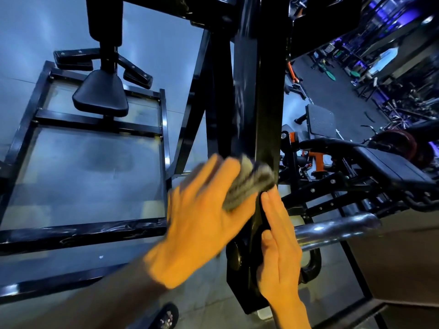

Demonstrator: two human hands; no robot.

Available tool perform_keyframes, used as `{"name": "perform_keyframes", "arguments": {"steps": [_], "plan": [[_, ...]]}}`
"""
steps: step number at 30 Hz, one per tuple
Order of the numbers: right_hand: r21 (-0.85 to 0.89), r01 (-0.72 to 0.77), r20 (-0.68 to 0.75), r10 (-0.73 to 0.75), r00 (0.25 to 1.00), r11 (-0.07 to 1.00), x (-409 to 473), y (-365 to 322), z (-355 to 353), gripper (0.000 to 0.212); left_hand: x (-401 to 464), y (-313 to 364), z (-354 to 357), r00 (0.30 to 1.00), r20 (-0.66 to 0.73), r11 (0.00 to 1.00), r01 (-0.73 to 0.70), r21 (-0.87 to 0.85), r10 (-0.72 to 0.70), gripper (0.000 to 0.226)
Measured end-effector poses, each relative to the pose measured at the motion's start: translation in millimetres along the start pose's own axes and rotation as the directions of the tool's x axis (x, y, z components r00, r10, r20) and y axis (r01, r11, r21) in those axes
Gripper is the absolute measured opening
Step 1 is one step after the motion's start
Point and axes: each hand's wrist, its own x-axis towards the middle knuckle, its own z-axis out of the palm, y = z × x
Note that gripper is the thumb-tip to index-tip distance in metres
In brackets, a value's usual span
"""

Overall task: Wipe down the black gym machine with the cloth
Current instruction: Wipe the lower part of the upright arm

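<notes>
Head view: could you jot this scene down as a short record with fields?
place: gym floor
machine: black post, upright
cloth: grey cloth, against the post
left hand: left hand, blurred, presses the cloth on the post
right hand: right hand, fingers straight, flat on the post's side
nearby: seat; chrome bar

The seat (101, 92) lies left of the upright post (259, 91), the bench (389, 167) right.

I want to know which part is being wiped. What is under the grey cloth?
The grey cloth lies against the machine's black upright post, pressed by the left hand. The patch of post beneath it is covered, so its state cannot be seen.
</notes>
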Motion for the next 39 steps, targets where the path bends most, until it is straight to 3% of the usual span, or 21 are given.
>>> {"name": "perform_keyframes", "arguments": {"steps": [5,12,19,27,31,33,39], "plan": [[0.020,-0.004,0.013,0.003,1.000,1.000,1.3,-1.2,-1.1,0.050,-8.7,-2.2,0.7,0.997,0.029,0.998,-0.069,0.003,0.068,0.028],[-0.003,0.001,0.001,-0.001,1.000,1.000,0.1,1.2,0.3,0.049,89.0,2.2,2.3,0.976,-0.212,0.995,-0.038,0.094,0.058,0.029],[0.027,-0.017,0.002,0.017,1.000,0.999,1.3,-0.6,-1.1,0.051,-3.4,3.8,-0.5,1.000,0.020,0.999,-0.012,-0.046,0.013,0.029],[-0.014,0.009,0.007,-0.009,1.000,1.000,0.5,-0.1,-0.8,0.049,55.0,-5.6,3.0,0.988,-0.129,0.996,0.076,-0.048,-0.082,0.026],[-0.007,0.015,0.006,-0.015,1.000,1.000,-0.1,1.5,-2.0,0.053,-8.3,-11.1,5.3,0.994,0.043,0.987,0.110,-0.119,-0.105,0.029],[0.007,0.012,0.014,-0.012,1.000,1.000,-0.5,1.6,-1.7,0.055,-43.9,-16.5,7.5,0.984,0.111,0.987,0.146,-0.061,-0.139,0.030],[0.023,0.009,0.009,-0.010,1.000,1.000,-0.9,0.3,-1.8,0.054,-72.1,-26.5,10.5,0.972,0.181,0.987,0.159,-0.035,-0.150,0.028]]}}
